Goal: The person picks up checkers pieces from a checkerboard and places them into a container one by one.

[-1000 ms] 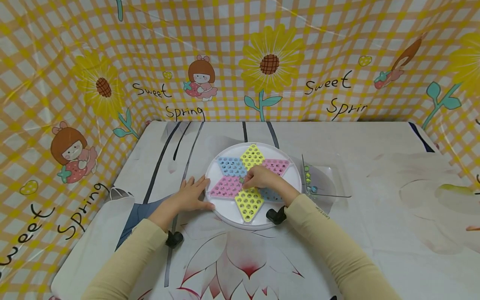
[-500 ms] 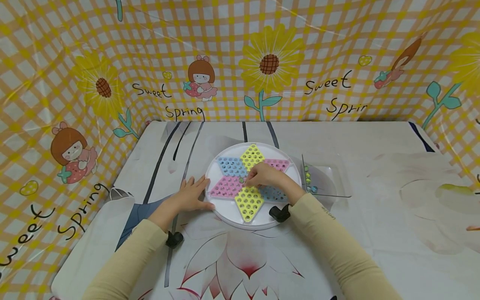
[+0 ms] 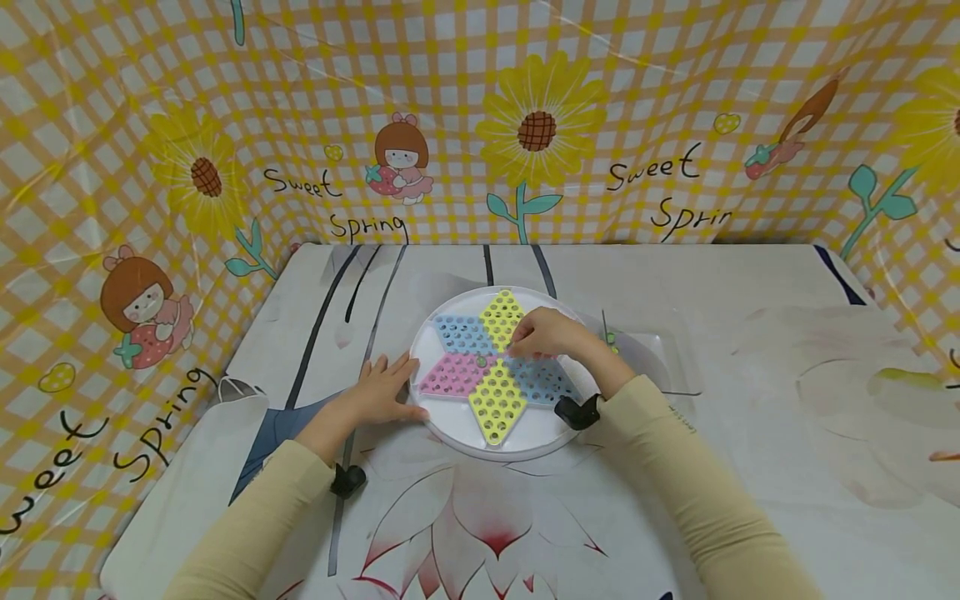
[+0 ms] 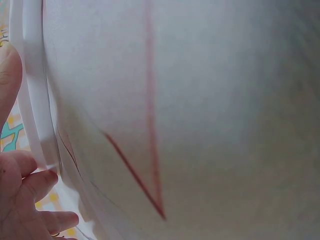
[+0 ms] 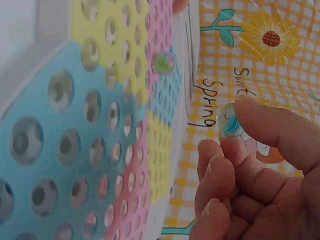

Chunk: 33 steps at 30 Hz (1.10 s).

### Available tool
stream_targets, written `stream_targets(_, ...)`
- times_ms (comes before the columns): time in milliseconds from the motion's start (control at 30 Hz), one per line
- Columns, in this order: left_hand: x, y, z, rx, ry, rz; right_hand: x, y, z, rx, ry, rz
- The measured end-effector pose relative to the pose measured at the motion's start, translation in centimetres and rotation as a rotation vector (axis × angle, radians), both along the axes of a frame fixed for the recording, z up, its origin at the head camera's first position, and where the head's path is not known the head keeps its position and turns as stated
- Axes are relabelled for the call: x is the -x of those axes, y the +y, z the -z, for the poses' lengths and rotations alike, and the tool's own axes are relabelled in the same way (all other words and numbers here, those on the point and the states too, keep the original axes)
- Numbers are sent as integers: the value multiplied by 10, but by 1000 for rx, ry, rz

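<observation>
A round white Chinese checkers board point(image 3: 450, 429) with a pink, yellow and blue star of holes lies on the table. My left hand point(image 3: 381, 392) rests at the board's left rim, fingers spread; its fingers point(image 4: 40, 185) show beside the white rim in the left wrist view. Above the far right part of the star, my right hand point(image 3: 551, 333) pinches a clear marble with a blue swirl point(image 5: 228, 120) between thumb and index finger. That marble is too small to make out in the head view. One green marble point(image 5: 162, 63) sits in a pink hole near the star's centre.
Right of the board stands a clear plastic box point(image 3: 678, 350) with a few green marbles point(image 3: 611, 340), partly hidden by the right forearm. A flower-printed white cover lies over the table point(image 3: 750, 450). A checked curtain point(image 3: 450, 83) rises behind and at both sides.
My right hand has moved from the board's centre to the right and away from me. The left hand keeps its place, and so does the green marble on the board.
</observation>
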State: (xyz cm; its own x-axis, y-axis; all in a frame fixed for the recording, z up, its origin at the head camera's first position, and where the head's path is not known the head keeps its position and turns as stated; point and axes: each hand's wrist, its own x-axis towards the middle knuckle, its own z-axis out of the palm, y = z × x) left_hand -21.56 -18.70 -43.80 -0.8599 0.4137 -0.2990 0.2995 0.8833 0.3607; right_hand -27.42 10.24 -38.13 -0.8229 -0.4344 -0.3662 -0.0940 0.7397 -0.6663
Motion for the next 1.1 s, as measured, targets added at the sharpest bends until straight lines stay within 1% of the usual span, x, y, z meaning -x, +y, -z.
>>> stream_targets(100, 0, 0, 0, -2, -3, 1, 2, 6, -4, -29, 15, 6)
stream_targets(233, 0, 0, 0, -4, -4, 4, 3, 17, -8, -31, 36, 21)
stream_targets(433, -1, 0, -2, -3, -5, 3, 3, 34, -18, -50, 80, 12)
stream_targets(567, -2, 0, -3, -5, -6, 2, 2, 45, -23, -55, 79, 28)
stream_targets(867, -1, 1, -3, -8, -5, 7, 1, 76, -34, -51, 62, 103)
stream_targets(1100, -1, 1, -3, -7, -11, 6, 1, 100, -37, -63, 79, 125)
